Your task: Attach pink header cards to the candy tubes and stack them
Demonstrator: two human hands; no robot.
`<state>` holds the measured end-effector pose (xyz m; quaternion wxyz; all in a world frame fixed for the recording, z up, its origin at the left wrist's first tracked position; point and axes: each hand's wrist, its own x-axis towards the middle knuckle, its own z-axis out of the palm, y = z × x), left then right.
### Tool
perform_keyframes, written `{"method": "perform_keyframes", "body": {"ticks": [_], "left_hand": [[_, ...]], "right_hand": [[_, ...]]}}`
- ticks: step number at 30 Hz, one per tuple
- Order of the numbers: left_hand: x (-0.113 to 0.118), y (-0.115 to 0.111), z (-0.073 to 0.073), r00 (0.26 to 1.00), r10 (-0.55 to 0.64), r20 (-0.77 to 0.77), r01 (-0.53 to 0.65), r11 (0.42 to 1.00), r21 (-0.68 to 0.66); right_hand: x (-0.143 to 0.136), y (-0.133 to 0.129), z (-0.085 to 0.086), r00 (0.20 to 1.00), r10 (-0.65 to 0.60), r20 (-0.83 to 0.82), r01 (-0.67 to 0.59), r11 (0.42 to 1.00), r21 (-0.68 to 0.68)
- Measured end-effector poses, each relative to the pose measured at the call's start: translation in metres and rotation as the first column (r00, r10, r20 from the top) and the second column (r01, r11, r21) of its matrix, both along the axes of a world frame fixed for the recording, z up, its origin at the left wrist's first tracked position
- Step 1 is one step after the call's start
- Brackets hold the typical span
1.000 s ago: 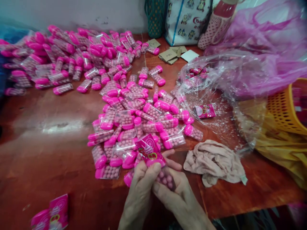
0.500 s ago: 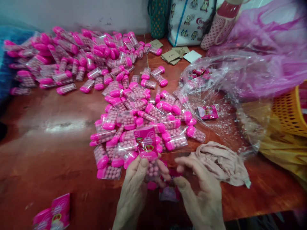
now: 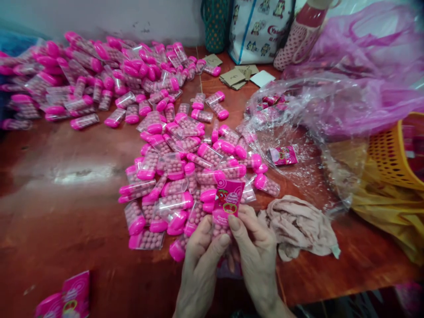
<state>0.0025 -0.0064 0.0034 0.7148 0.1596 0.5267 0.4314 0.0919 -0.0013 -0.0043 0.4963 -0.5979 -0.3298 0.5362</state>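
Pack [image 3: 229,198] pinched between both hands

With the hands as the clock's centre, two wrappers [image 3: 75,293] lie between eight and nine, and the far pile [image 3: 97,90] of tubes between ten and eleven. The near pile [image 3: 190,176] sits at eleven, just beyond the fingers.

The left hand [image 3: 202,254] is half closed on the pack's left side, its thumb across the tube of pink balls. The pack points to twelve, printed face showing, its lower end between the hands. The right hand [image 3: 254,245], also half closed, grips the right side, thumb on the wrapper's bottom edge.

The cloth [image 3: 301,225] is at three, close by the right hand.
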Motion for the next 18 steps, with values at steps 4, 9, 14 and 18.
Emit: {"method": "perform_keyframes", "body": {"ticks": [4, 9, 14, 18], "left_hand": [[0.003, 0.001, 0.001, 0.996, 0.034, -0.080, -0.035, 0.999, -0.008], [-0.003, 0.007, 0.002, 0.951, -0.212, -0.225, 0.239, 0.966, 0.096], [-0.006, 0.007, 0.007, 0.890, -0.256, -0.376, 0.319, 0.941, 0.115], [-0.004, 0.006, 0.008, 0.886, -0.238, -0.398, 0.306, 0.945, 0.115]], "right_hand": [[0.000, -0.002, -0.004, 0.999, -0.032, -0.009, 0.032, 0.999, -0.017], [0.015, 0.005, -0.011, 0.917, -0.010, -0.398, -0.033, 0.994, -0.100], [0.019, 0.008, -0.012, 0.886, -0.069, -0.459, 0.021, 0.994, -0.109], [0.013, 0.002, -0.007, 0.932, -0.090, -0.351, 0.053, 0.992, -0.113]]}}
